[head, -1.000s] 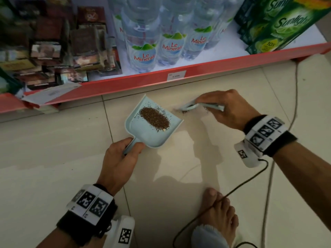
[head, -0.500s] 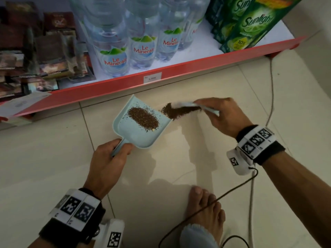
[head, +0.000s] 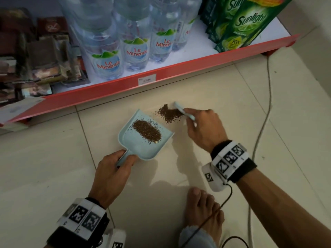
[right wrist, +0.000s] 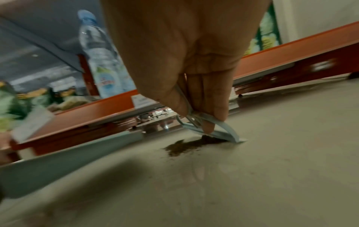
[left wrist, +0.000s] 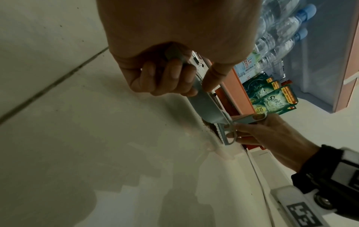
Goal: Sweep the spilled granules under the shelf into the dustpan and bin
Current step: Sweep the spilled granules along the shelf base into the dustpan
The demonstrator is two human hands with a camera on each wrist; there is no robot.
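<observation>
A pale blue dustpan [head: 130, 144] lies on the tiled floor with a heap of brown granules [head: 147, 131] in it. My left hand [head: 114, 165] grips its handle [left wrist: 174, 56]. A second patch of spilled granules [head: 169, 113] lies on the floor just off the pan's open edge, also the dark patch of granules [right wrist: 186, 146] in the right wrist view. My right hand [head: 202, 126] holds a small pale blue brush [head: 182, 110] against the far side of that patch; its fingers pinch the brush [right wrist: 211, 130], whose edge touches the floor.
A red-edged bottom shelf [head: 161, 81] runs just behind the spill, carrying water bottles [head: 107, 56] and green detergent packs [head: 241, 24]. My bare foot [head: 202, 212] stands on the tiles in front. A cable [head: 265, 111] trails along the floor at the right.
The brush pulled a patch of granules out from by the shelf toward the dustpan's open edge. The dustpan and left hand stayed put; the camera view shifted.
</observation>
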